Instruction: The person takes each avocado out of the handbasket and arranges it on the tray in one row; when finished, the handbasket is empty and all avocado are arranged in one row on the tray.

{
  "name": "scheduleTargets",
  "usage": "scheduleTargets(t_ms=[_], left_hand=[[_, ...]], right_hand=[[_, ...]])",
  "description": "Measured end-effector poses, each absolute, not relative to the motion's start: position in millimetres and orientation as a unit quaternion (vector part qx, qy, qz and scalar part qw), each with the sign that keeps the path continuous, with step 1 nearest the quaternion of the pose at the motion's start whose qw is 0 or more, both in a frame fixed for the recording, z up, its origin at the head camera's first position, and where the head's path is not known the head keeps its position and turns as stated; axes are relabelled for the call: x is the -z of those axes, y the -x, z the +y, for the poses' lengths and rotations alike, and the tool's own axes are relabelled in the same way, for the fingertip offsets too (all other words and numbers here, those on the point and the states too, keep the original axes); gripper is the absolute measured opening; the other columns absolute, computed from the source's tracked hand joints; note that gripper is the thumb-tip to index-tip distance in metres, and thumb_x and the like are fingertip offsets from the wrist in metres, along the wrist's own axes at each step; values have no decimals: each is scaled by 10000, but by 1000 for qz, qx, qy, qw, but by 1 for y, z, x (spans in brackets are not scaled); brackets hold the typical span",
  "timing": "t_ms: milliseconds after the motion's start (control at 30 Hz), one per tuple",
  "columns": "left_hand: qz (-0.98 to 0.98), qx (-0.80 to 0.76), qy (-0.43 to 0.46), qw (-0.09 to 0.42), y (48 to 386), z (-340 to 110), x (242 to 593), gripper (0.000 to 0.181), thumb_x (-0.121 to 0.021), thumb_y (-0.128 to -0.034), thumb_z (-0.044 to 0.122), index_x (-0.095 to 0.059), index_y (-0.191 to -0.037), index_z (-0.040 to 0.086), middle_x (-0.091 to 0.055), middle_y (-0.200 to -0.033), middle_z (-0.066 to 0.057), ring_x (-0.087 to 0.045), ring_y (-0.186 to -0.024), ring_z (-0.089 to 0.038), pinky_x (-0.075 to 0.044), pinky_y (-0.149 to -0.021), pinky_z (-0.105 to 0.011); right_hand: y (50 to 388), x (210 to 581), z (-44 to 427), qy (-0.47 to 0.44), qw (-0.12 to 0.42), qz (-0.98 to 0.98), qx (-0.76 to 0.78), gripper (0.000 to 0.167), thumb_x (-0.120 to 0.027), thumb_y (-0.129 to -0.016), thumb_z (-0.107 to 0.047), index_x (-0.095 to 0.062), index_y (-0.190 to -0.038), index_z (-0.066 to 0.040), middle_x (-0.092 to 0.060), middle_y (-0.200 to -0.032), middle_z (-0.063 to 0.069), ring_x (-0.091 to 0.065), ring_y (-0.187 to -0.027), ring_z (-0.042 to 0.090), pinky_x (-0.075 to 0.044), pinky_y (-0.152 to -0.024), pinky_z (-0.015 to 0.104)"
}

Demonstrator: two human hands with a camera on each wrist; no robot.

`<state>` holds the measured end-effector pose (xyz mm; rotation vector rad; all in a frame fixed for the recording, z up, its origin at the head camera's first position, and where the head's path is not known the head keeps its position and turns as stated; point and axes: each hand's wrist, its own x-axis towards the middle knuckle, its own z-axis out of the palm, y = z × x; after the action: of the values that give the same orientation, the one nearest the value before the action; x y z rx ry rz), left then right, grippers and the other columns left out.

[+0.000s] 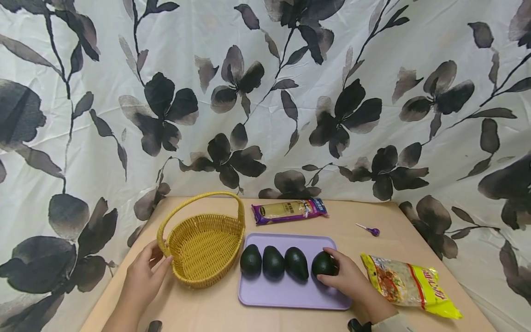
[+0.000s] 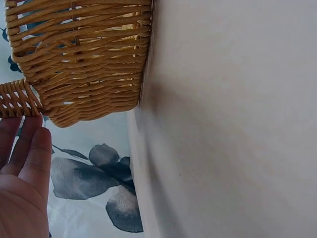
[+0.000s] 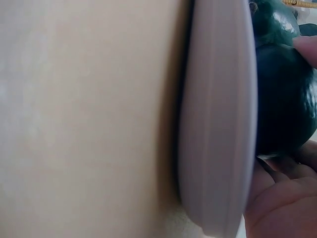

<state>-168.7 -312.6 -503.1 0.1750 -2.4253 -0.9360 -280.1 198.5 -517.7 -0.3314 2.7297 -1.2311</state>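
Note:
A yellow wicker basket [image 1: 207, 246] with an arched handle stands left of a lilac tray [image 1: 290, 295]. My left hand [image 1: 145, 272] holds the basket at the left foot of its handle, thumb in front and fingers behind; in the left wrist view the fingertips touch the woven handle base [image 2: 20, 96]. Three dark green avocados [image 1: 273, 263] lie in a row on the tray. At the tray's right end my right hand [image 1: 342, 274] grips another avocado [image 1: 323, 264] between thumb and fingers. In the right wrist view that avocado [image 3: 285, 99] is right beside the tray rim [image 3: 218, 124].
Behind the tray lies a purple-ended pack of noodles [image 1: 289, 210]. A purple lollipop [image 1: 374, 231] lies at the back right, and a yellow food bag [image 1: 410, 283] is beside my right forearm. A floral cloth [image 1: 290, 115] hangs behind the table [image 1: 207, 313].

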Motion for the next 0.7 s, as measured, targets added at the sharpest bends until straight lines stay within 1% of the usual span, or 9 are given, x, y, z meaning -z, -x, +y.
scheduleTargets(t_ms=[233,433,533,600,700], left_hand=[[-898,345,-70,262,168,-312,501,522,-720,-975,148,-493,-1429,25,-632,-1268,-139,-635,-1201,-343,-555,-991,-412],[-898,346,-70,263,170,-314,502,531,-724,-971,147,-491,-1434,29,-632,-1278,-146,-635,-1202,-351,-560,-983,-416],[-898,345,-72,263,169,-315,502,541,-726,-968,141,-486,-1438,21,-628,-1282,-154,-633,-1200,-358,-566,-975,-406],[-898,345,-74,264,169,-316,502,549,-730,-966,146,-487,-1441,18,-628,-1287,-155,-632,-1199,-356,-579,-966,-372],[-896,350,-78,261,167,-318,500,566,-739,-964,185,-489,-1444,19,-626,-1303,-163,-629,-1207,-373,-579,-962,-379]], right_hand=[[280,519,200,111,69,901,414,924,-931,-735,-324,-485,-1507,-81,-557,-1442,264,-606,-1254,459,-563,-1051,601],[281,519,202,114,65,896,423,895,-919,-758,-325,-488,-1508,-94,-524,-1482,266,-579,-1284,484,-528,-1091,612],[282,518,202,118,64,890,436,869,-908,-780,-312,-490,-1505,-78,-508,-1500,265,-574,-1298,475,-512,-1115,584],[282,516,202,118,64,885,447,855,-897,-798,-307,-484,-1506,-62,-503,-1511,254,-566,-1316,462,-503,-1127,557],[284,511,202,115,62,875,466,833,-877,-826,-305,-475,-1509,-46,-499,-1526,230,-548,-1347,439,-488,-1140,531]])
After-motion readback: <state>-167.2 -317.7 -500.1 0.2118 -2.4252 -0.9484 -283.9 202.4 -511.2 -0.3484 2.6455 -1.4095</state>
